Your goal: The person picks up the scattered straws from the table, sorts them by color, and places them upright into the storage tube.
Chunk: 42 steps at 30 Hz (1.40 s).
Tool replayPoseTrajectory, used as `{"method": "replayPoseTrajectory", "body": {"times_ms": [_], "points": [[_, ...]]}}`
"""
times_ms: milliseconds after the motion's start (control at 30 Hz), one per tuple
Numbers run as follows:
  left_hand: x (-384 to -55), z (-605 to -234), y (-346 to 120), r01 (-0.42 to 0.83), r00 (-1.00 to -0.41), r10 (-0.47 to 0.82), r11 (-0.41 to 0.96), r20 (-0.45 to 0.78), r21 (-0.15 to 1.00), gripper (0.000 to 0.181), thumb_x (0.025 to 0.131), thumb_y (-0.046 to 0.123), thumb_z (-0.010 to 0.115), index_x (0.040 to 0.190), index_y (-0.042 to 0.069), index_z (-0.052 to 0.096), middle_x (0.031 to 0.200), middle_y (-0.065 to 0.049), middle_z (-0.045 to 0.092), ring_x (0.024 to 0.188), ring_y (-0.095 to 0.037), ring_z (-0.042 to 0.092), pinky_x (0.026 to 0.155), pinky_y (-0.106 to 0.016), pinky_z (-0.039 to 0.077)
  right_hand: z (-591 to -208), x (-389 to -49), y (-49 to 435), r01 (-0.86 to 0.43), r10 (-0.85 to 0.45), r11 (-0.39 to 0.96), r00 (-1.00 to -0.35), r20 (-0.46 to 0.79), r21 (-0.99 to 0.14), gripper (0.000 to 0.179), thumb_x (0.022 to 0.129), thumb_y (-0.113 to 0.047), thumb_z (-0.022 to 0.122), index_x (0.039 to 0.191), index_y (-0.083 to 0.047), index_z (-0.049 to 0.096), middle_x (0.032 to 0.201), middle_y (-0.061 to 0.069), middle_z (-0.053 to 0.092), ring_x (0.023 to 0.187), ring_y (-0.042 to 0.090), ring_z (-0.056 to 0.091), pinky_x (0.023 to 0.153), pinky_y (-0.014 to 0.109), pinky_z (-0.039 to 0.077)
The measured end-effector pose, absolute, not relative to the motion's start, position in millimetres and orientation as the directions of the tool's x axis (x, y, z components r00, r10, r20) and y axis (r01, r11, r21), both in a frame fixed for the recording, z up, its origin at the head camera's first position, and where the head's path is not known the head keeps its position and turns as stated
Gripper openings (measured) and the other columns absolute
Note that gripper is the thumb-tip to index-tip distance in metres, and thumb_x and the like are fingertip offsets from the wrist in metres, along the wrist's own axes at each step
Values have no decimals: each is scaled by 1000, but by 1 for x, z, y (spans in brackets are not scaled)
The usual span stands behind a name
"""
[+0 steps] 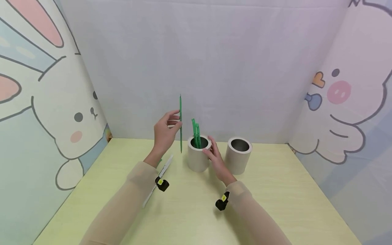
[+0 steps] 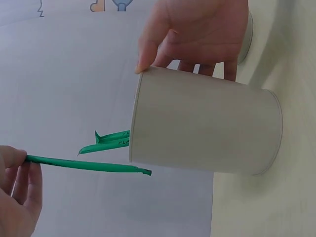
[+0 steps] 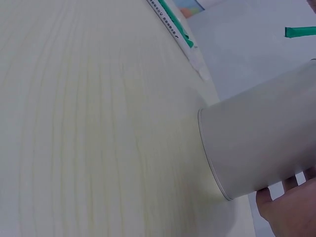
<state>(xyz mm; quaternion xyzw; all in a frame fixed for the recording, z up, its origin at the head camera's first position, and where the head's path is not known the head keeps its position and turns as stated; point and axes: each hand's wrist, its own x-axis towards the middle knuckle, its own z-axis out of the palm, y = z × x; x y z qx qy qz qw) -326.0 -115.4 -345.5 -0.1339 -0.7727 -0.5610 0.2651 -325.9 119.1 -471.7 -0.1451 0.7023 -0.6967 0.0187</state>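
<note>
My left hand [image 1: 165, 132] pinches a thin green-wrapped stick [image 1: 180, 105] between thumb and fingers. The stick hangs upright, left of a pale round canister [image 1: 197, 161]. In the left wrist view, its lower end is beside the canister's rim, outside the opening. Several green-wrapped sticks [image 1: 196, 134] stand in that canister, their tops poking out. My right hand [image 1: 218, 163] holds the canister from its right side, thumb at the rim and fingers round the far wall. From the right wrist camera, the canister wall [image 3: 261, 143] shows with the fingers below it.
A second pale canister [image 1: 238, 160] stands close to the right of my right hand, its dark inside visible. Long white-wrapped sticks [image 1: 165, 165] and a bit of green lie on the table [image 1: 190, 211] under my left forearm. A white cloth [image 1: 214, 68] hangs behind the table.
</note>
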Motion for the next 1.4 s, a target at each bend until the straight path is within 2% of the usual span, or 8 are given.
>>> {"method": "replayPoseTrajectory", "body": {"times_ms": [233,400,667,900,1200,1400], "points": [[-332,-333,-103,540,-795,-130,289,592,790,42,101,13,73,142,20,67,121,-6,72,108,-21,71,95,-41,61,-473,-328,118,-191,-220,-17,-957,190,-981,68,111,-35,52,170,-34,18,167,7,33,155,31,28,123,60,25],[-338,-328,-92,560,-780,-162,251,604,790,43,100,11,74,141,20,67,121,-6,72,108,-21,71,95,-41,61,-472,-326,117,-185,-216,-13,-959,184,-983,66,112,-34,52,169,-38,20,168,6,32,155,30,26,125,61,24],[-347,-338,-73,531,-808,-161,220,567,818,42,101,13,73,142,21,65,121,-5,72,109,-20,71,97,-39,61,-472,-326,118,-175,-214,-11,-961,173,-985,65,112,-34,51,169,-38,20,167,7,33,153,31,28,124,60,24],[-352,-365,-64,492,-832,-155,239,533,837,42,101,14,73,141,21,65,121,-4,72,109,-21,71,97,-39,61,-473,-327,119,-173,-231,-19,-958,173,-985,66,112,-37,51,170,-36,18,169,7,30,157,32,23,127,64,19],[-351,-392,-65,447,-860,-138,262,492,855,43,100,12,73,142,17,63,121,-8,72,111,-26,72,99,-43,60,-475,-327,118,-177,-233,-19,-956,177,-984,64,112,-38,51,168,-39,20,168,7,31,156,31,24,126,64,19],[-350,-395,-76,432,-867,-136,276,480,859,45,99,13,74,143,15,63,122,-9,73,112,-26,73,99,-41,60,-474,-325,117,-189,-222,-23,-957,189,-982,66,111,-37,51,169,-36,19,167,8,34,156,32,26,125,64,21]]}}
